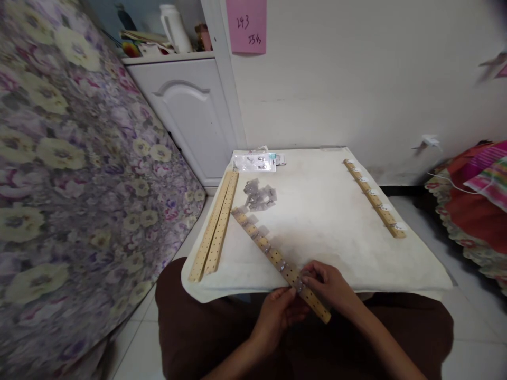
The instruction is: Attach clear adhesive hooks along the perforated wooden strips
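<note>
A perforated wooden strip (276, 257) slants from the table's left middle over its front edge. Several small hooks with clear backings sit along it. My left hand (279, 315) grips the strip near its lower end, thumb on top and fingers underneath. My right hand (325, 282) is closed in a pinch on a small hook (300, 285) at the strip, just beyond my left thumb. The fingers partly cover that hook. Beyond the strip's upper end lies a loose cluster of similar hooks in clear plastic (259, 196).
Two more perforated strips (216, 232) lie side by side at the table's left edge. On the right rests a strip with white-backed pieces (374, 199). Clear packaging (254, 162) sits at the back left of the white-covered table (317, 211). A floral curtain (79, 184) hangs at left.
</note>
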